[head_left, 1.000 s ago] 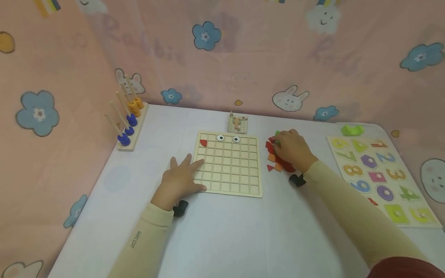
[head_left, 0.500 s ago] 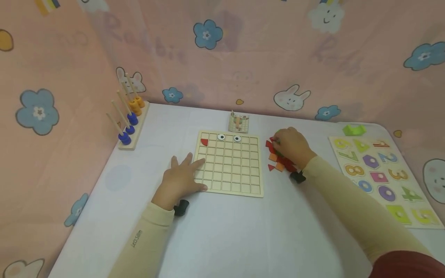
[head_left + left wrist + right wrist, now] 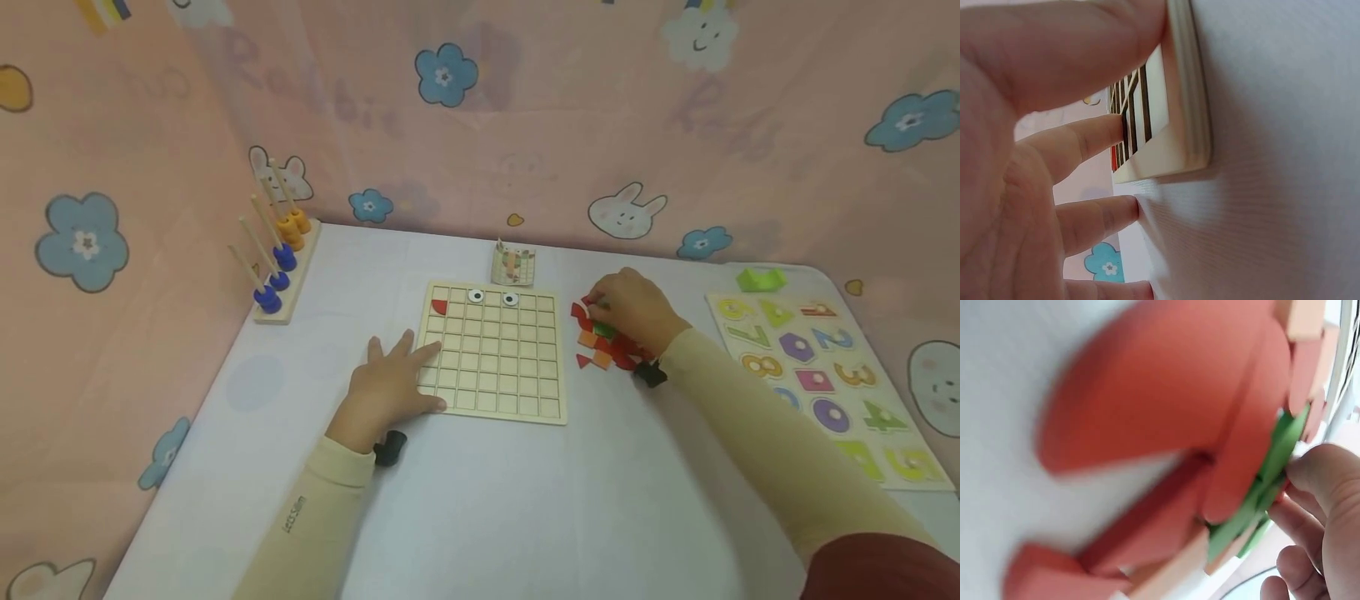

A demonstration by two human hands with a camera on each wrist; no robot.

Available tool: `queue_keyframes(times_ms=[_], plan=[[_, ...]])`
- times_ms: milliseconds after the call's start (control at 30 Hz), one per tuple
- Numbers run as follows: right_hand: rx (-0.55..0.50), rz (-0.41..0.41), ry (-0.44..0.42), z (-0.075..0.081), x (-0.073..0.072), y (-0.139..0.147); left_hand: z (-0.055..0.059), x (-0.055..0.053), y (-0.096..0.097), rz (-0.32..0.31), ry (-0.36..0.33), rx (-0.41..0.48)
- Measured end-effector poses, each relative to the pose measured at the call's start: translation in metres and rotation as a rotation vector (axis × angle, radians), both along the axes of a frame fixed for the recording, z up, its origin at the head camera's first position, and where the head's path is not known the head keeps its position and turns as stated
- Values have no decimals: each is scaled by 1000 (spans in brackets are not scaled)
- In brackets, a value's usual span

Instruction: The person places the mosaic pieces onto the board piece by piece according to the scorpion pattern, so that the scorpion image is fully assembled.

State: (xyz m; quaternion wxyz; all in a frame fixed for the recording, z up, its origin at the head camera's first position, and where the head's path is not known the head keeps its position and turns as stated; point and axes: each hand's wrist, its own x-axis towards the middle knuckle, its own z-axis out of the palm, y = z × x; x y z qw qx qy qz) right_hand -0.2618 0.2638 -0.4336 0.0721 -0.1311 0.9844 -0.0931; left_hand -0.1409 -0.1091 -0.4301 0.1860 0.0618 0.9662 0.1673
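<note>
My left hand (image 3: 386, 387) lies with fingers spread at the left edge of a wooden grid board (image 3: 498, 358). In the left wrist view its thumb rests on the board's edge (image 3: 1192, 125) and the index fingertip reaches the grid. A red quarter-round piece (image 3: 439, 308) and two eye pieces (image 3: 476, 296) sit in the upper cells. Right of the board, my right hand (image 3: 636, 310) reaches into a heap of red, orange and green pieces. Thumb and fingertips pinch a small red piece (image 3: 1282, 495), mostly hidden, beside green pieces (image 3: 1282, 447). A large red rounded piece (image 3: 1166, 387) lies nearest that wrist camera.
Behind the board stands a small folded picture card (image 3: 513, 264). A bead abacus (image 3: 288, 275) with blue and orange beads is at the back left. To the right lie a number puzzle board (image 3: 757, 392) and a bright green piece (image 3: 761, 280). A patterned pink cloth (image 3: 480, 150) hangs behind.
My right hand has shifted slightly up over the heap, and more of the green piece shows below its fingers. The left hand stays on the board.
</note>
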Motion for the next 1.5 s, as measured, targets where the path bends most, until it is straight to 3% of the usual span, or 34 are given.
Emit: queue_keyframes(times_ms=[233,467,667,833,1100,1233,1367,1500], plan=[[-50,66,22,13,0,-23,-2,-1,-2,3,-2,1],[-90,151,9,14,16,-50,-6,-2,-2,0,6,0],[-18,169,12,8,23,-62,-5,-1,-1,-2,7,-6],[50,221,87,7,27,-67,-4,-1,-1,-6,8,-4],[105,237,151,5,33,-69,-3,-1,-1,-5,7,-9],[76,195,65,3,30,-67,-2,-1,-1,-11,7,-14],[-27,103,-69,10,27,-63,-2,-1,-1,-10,6,-13],[-128,29,-143,18,27,-58,-1,-1,-1,-6,4,-11]])
